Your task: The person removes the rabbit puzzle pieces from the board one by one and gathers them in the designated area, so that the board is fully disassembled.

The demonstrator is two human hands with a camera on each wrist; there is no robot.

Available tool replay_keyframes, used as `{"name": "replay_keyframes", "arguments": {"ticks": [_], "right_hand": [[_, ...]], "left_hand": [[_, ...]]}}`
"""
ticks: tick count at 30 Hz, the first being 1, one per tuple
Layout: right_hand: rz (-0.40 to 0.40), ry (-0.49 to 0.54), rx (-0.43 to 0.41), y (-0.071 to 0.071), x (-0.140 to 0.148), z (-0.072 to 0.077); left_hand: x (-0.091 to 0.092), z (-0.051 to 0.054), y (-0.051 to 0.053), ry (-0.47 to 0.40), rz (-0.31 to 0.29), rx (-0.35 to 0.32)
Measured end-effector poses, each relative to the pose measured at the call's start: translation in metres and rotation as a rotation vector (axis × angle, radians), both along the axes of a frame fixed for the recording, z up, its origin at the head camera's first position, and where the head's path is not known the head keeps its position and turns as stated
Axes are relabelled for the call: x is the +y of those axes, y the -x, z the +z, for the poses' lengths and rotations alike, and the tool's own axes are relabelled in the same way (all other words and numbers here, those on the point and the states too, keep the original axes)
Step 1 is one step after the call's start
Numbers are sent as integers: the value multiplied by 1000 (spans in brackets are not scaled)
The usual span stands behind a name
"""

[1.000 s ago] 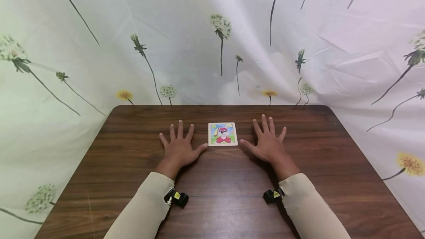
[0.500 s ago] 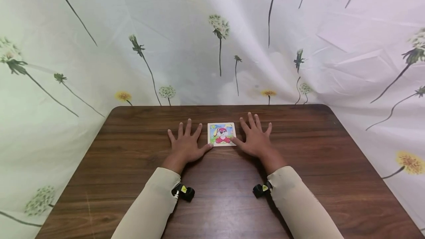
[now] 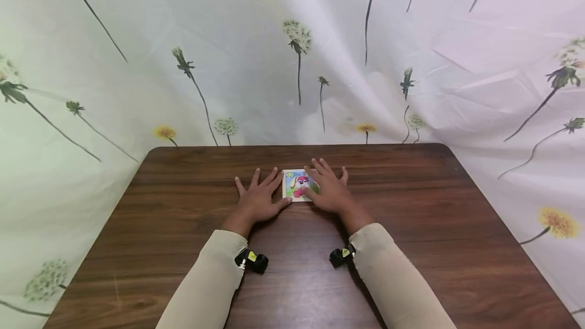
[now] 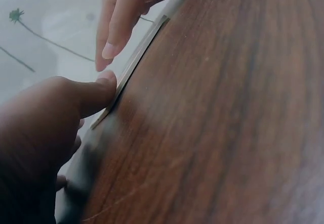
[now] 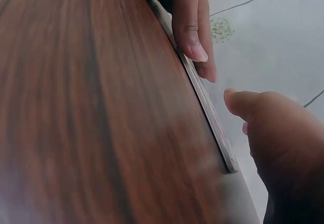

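Note:
A square picture board (image 3: 297,181) with a pink and white cartoon rabbit lies flat near the table's far side. My left hand (image 3: 257,203) is at its left, fingers spread and thumb at the near left corner. In the left wrist view that thumb (image 4: 98,90) meets the edge of the board (image 4: 139,54). My right hand (image 3: 332,194) covers the board's right part, its fingers extended. The right wrist view has the right thumb (image 5: 240,102) raised above the thin board (image 5: 215,125), apart from it. Neither hand grips anything.
The brown wood-grain table (image 3: 292,278) has rounded far corners. Behind it hangs a pale cloth (image 3: 256,65) printed with dandelions. A small black wrist device (image 3: 258,263) is strapped by the left sleeve, another device (image 3: 340,257) by the right.
My right hand has moved left from beside the board to over its right part. The left hand has shifted a little right, to the board's left edge. The board stays about where it was.

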State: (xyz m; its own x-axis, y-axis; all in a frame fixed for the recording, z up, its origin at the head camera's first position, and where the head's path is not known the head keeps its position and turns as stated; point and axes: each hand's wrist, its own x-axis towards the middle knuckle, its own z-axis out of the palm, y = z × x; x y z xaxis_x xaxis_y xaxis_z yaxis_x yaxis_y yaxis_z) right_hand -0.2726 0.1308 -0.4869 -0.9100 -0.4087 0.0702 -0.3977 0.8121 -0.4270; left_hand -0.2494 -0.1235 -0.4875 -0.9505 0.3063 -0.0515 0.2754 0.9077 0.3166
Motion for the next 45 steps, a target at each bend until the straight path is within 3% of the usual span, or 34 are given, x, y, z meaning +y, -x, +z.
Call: {"name": "replay_keyframes", "arguments": {"ticks": [7,17,30,45], "right_hand": [[48,30,-4,3,-10,0],[114,19,-35,7,-16,-3],[104,6,-63,6,-19,-5],[88,23,-91,5,-18,-3]], "left_hand": [[0,-1,2,-37,-33,-2],[1,0,0,-1,-36,-19],[-2,-2,2,-10,-39,-43],[-1,5,-1,-37,-15,-95]]}}
